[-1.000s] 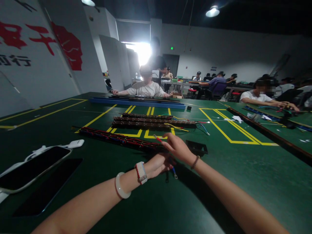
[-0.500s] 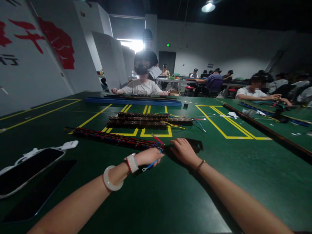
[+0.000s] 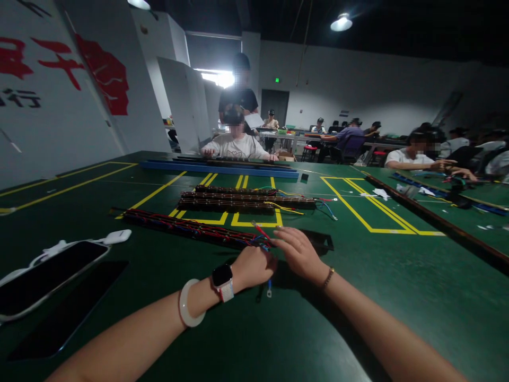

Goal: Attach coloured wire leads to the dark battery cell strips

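Note:
A long dark strip laced with red and blue wires lies across the green table in front of me. My left hand, with a watch and a pale bangle on the wrist, is closed around the loose wires at the strip's right end; a blue wire with a ring terminal hangs below it. My right hand rests palm down just right of it, fingertips on the red wire at the strip's end.
A small black tray sits behind my right hand. More wired strips lie farther back on yellow floor-style markings, then a blue rail. A phone and white charger lie at left. Other people sit at tables beyond.
My left wrist has rolled so the watch face shows, and the blue wire's terminal now hangs down. My right hand has moved left from the black tray onto the strip's end.

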Demonstrator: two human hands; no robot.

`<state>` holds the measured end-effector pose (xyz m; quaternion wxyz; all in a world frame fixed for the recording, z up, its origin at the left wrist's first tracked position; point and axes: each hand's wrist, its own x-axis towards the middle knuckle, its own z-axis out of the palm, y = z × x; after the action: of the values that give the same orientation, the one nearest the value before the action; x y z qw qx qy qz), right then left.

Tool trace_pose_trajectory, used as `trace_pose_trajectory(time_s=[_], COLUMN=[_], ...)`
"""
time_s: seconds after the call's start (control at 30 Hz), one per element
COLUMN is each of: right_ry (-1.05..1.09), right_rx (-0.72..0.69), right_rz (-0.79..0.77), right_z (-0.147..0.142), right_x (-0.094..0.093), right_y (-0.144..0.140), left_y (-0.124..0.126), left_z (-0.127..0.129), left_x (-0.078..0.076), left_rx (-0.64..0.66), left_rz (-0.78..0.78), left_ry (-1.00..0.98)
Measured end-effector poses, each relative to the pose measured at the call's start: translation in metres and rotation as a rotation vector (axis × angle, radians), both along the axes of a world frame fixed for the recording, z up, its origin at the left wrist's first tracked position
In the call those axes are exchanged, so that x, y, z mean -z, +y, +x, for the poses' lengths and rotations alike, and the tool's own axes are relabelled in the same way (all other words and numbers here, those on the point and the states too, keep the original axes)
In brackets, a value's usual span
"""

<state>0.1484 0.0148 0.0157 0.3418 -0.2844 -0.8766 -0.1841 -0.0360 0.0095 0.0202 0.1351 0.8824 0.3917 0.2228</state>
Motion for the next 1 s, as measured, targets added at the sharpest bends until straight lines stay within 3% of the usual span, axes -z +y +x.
trace_pose_trajectory(time_s=[0.13, 0.3, 0.57, 0.8, 0.9, 1.0], right_ry=[-0.223, -0.242, -0.233, -0.405, -0.353, -0.323], right_rx=[-0.077, 0.134, 0.375, 0.063, 0.189, 0.326], right_rz=[0.000, -0.023, -0.107, 0.028, 0.010, -0.029], right_z=[-0.013, -0.017, -0.007, -0.014, -0.025, -0.032], right_x=[-0.008, -0.011, -0.004, 0.001, 0.001, -0.001], right_y=[-0.007, -0.002, 0.009, 0.011, 0.013, 0.019], left_y=[-0.001, 0.001, 0.003, -0.006, -0.012, -0.013], left_z=[0.000, -0.001, -0.003, -0.003, -0.001, 0.000], left_x=[0.004, 0.010, 0.009, 0.008, 0.008, 0.007], left_rx=[0.148, 0.130, 0.208, 0.409, 0.516, 0.506], left_rz=[0.093, 0.109, 0.181, 0.328, 0.329, 0.323], left_ry=[0.003, 0.138, 0.083, 0.128, 0.173, 0.207])
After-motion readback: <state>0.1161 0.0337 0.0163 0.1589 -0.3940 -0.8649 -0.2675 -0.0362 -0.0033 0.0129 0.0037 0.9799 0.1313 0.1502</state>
